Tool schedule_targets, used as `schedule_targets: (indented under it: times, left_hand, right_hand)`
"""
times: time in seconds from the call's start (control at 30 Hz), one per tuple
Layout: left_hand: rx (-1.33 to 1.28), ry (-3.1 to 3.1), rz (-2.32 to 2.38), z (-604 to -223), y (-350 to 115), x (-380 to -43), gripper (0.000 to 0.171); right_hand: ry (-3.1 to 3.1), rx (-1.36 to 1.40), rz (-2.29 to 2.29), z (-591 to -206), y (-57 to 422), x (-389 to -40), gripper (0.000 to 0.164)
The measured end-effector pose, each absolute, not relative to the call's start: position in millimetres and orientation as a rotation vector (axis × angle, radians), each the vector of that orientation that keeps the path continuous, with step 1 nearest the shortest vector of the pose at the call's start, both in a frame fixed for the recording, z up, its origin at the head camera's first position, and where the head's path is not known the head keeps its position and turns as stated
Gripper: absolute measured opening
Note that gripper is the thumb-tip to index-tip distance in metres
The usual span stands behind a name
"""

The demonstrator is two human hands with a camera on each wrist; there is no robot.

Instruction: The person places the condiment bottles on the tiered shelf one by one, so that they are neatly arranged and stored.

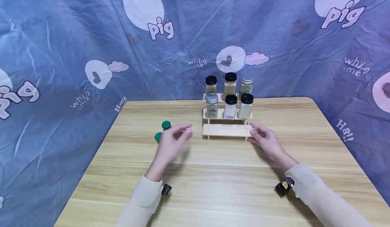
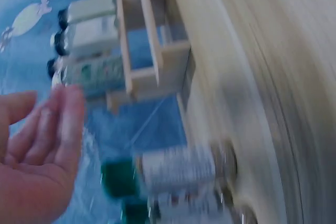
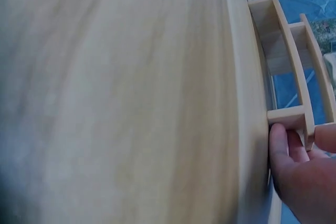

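Observation:
A three-step wooden rack (image 1: 226,130) stands at the back of the table, its lowest step bare. My right hand (image 1: 268,142) grips the right end of that step, thumb on top and fingers beneath, as the right wrist view also shows at the rack's end (image 3: 294,114). My left hand (image 1: 173,141) hangs in the air left of the rack, fingers bent loosely with nothing between them. Beside and partly behind it stand green-capped jars (image 1: 166,125), whose labels blur in the left wrist view, where one jar (image 2: 178,171) stands near the palm.
Spice jars fill the upper two steps: a silver-capped jar (image 1: 212,106), black-capped jars (image 1: 230,107) and more behind them. The wooden table (image 1: 213,186) ends against a blue printed cloth (image 1: 189,44). Small black wrist cameras (image 1: 283,188) sit at the cuffs.

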State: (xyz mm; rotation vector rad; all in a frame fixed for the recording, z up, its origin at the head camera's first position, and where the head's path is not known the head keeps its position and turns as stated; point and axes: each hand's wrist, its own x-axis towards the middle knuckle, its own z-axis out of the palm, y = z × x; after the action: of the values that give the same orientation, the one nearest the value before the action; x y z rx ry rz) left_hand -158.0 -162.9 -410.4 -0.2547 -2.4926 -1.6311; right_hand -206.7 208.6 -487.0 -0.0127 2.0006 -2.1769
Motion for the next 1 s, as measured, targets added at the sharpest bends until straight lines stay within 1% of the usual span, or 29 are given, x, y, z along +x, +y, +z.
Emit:
schedule_targets:
  times: [0.13,0.37,0.5,0.6,0.8,0.87,1.0]
  left_hand:
    - [-0.197,-2.343,-1.565,-404,-193,-146,0.028]
    - [0.036,-2.487,-1.449,-413,-246,-135,0.049]
    - [0.009,-2.625,-1.492,-423,-262,-135,0.059]
    - [-0.02,-2.699,-1.491,-429,-266,-137,0.063]
    - [0.057,-2.763,-1.511,-439,-266,-141,0.065]
    - [0.07,-2.743,-1.537,-442,-265,-142,0.061]
    - [0.059,-2.689,-1.573,-446,-261,-141,0.05]
  right_hand:
    - [1.882,0.003,-2.248,-492,214,-207,0.064]
    - [1.834,-0.003,-2.264,-496,220,-206,0.068]
    - [1.854,-0.014,-2.255,-497,221,-205,0.067]
    - [1.886,-0.014,-2.246,-498,221,-205,0.065]
    - [1.901,-0.009,-2.227,-499,220,-204,0.063]
    - [1.894,-0.013,-2.223,-499,221,-204,0.063]
    - [1.903,-0.031,-2.206,-499,223,-206,0.062]
